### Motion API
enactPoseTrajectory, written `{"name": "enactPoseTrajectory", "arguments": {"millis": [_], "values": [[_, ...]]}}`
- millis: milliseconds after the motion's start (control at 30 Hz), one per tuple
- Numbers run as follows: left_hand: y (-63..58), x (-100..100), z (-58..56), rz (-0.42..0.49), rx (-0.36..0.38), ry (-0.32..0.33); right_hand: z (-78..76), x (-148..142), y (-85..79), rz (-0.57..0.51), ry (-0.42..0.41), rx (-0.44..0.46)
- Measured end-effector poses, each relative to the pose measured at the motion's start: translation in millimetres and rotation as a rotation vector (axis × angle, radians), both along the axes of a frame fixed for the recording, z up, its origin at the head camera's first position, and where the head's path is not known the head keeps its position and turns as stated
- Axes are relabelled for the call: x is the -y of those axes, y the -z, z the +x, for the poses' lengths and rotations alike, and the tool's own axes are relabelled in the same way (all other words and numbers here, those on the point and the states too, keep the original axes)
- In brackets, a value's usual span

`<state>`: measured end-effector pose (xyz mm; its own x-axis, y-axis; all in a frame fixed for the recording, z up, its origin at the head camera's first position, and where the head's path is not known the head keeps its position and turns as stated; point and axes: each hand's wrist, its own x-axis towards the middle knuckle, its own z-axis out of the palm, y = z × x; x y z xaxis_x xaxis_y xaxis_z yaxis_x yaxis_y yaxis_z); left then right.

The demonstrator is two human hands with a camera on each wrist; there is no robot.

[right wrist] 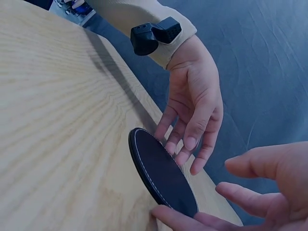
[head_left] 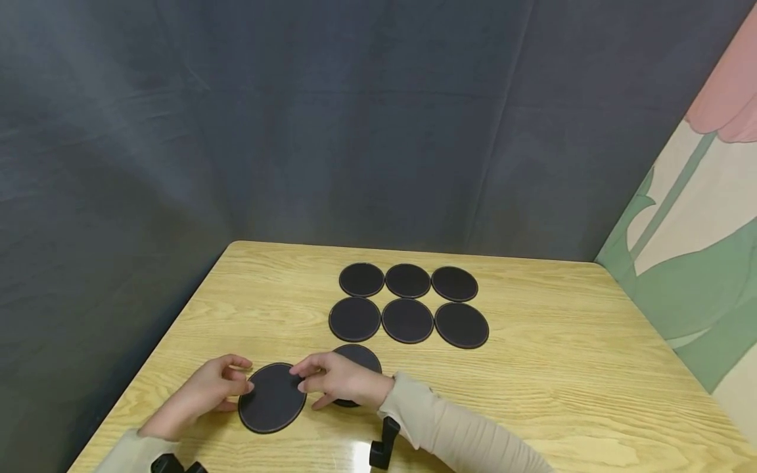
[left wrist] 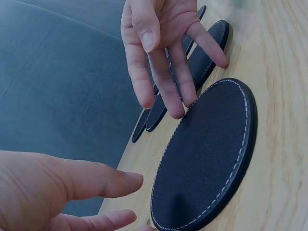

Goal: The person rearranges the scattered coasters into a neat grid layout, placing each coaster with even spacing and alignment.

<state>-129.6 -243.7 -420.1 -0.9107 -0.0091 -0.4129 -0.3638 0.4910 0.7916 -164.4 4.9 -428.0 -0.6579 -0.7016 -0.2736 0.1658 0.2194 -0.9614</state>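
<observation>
Between my two hands a round black coaster [head_left: 272, 399] with pale stitching round its rim lies on the wooden table. My left hand [head_left: 220, 386] is at its left edge, fingers loosely bent and apart, holding nothing. On the coaster's right side is my right hand [head_left: 340, 379], its fingers spread and reaching to the rim; whether they touch it I cannot tell. Under the right hand and wrist lies another black coaster [head_left: 362, 355], partly hidden. In the left wrist view, the near coaster [left wrist: 204, 154] lies below the right hand's fingertips.
Farther back, two rows of three coasters lie close together, among them a middle coaster [head_left: 408, 320] and a far right coaster [head_left: 455, 284]. A dark curtain [head_left: 367, 131] hangs behind and left of the table [head_left: 568, 368]. Floral fabric [head_left: 704, 263] stands at right.
</observation>
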Motion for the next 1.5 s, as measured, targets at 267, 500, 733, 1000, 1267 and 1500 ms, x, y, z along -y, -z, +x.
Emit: {"name": "enactPoseTrajectory", "arguments": {"millis": [267,500,733,1000,1267,1500], "values": [[2.7,-1,1.4,0.027,-0.011,0.008,4.3,6,0.1,-0.019,0.042,0.009],[5.1,-4,0.2,0.010,-0.030,-0.002,5.1,8,0.2,-0.013,0.063,0.007],[8.9,-3,-0.3,0.059,-0.054,-0.022,2.5,7,0.3,0.005,0.064,-0.046],[5.5,-3,-3.5,0.034,-0.090,-0.030,-1.2,2,-2.3,-0.006,0.110,-0.070],[-1.4,-5,-7.5,0.077,-0.147,0.011,-6.2,-4,-0.8,-0.047,0.171,-0.137],[-7.5,-12,-11.9,0.098,-0.174,0.020,-11.7,-10,1.2,-0.076,0.218,-0.218]]}}
